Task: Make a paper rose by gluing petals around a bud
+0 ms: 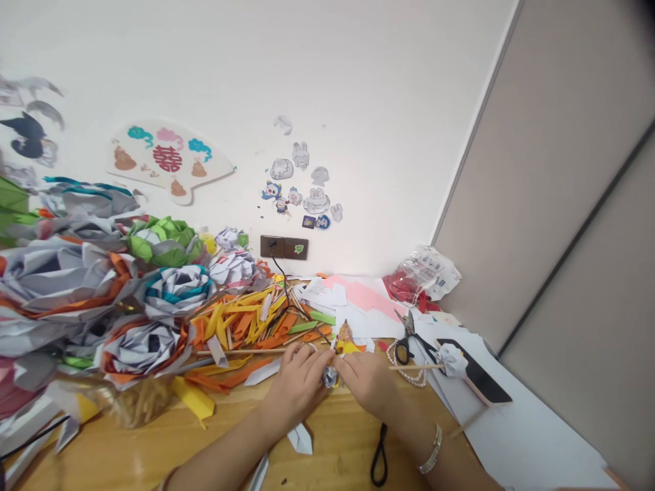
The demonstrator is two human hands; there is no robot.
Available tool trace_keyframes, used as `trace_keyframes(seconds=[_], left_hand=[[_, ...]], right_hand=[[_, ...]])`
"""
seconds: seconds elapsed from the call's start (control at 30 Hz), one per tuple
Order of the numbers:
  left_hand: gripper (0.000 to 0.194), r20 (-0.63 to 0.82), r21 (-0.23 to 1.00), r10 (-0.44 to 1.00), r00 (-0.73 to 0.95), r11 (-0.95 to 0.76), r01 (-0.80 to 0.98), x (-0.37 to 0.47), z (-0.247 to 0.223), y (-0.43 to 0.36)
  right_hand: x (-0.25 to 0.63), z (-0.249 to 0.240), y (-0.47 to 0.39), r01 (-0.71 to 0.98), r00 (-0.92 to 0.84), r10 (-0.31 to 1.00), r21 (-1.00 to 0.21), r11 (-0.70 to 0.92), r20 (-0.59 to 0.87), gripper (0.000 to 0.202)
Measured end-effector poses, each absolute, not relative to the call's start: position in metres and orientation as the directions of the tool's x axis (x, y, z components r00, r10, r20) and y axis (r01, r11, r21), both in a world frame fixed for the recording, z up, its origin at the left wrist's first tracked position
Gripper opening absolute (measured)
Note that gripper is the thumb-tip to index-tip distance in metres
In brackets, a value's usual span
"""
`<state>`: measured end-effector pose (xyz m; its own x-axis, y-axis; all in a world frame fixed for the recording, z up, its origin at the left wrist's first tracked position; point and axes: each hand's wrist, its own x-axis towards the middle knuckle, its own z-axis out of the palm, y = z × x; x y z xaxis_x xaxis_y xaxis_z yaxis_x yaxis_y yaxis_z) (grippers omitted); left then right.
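Note:
My left hand (301,376) and my right hand (367,383) meet over the wooden table, fingers pinched together. Both grip a small white-and-grey folded paper piece (330,376), partly hidden under the fingers. A thin wooden stick (245,351) runs up to my left hand from the left; I cannot tell whether it is held. Just right of my right hand, a white paper flower (453,360) on another stick lies over a phone (478,375). Black-handled scissors (409,334) and a pearl string (409,375) lie behind my right hand.
Large folded paper flowers (66,276) are piled at the left. Orange and yellow paper strips (245,317) spread beside them. White sheets (532,436) cover the right side. A black cord (280,269) drops from the wall socket. A black loop (379,457) lies near the front.

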<state>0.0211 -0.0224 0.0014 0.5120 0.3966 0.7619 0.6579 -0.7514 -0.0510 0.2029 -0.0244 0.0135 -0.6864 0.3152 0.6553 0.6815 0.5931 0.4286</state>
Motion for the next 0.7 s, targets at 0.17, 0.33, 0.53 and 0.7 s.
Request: trace_keyframes(seconds=[0.17,0.33,0.53,0.7], left_hand=[[0.046,0.761,-0.035,0.403,0.509,-0.757,0.652,0.021,0.002,-0.023],[0.048,0.776,-0.031,0.398,0.489,-0.751,0.66,0.021,0.002,-0.022],[0.047,0.767,-0.046,0.4,0.503,-0.747,0.663,0.021,-0.001,-0.02],[0.046,0.759,-0.028,0.408,0.508,-0.759,0.651,0.02,-0.001,-0.02]], right_hand=[[0.201,0.019,-0.025,0.689,-0.684,0.341,0.418,0.592,0.644,0.026],[0.203,0.016,-0.022,0.723,-0.616,0.335,0.342,0.6,0.713,0.022],[0.204,0.01,-0.019,0.709,-0.625,0.371,0.301,0.638,0.687,0.032],[0.204,0.012,-0.019,0.696,-0.628,0.375,0.276,0.664,0.682,0.032]])
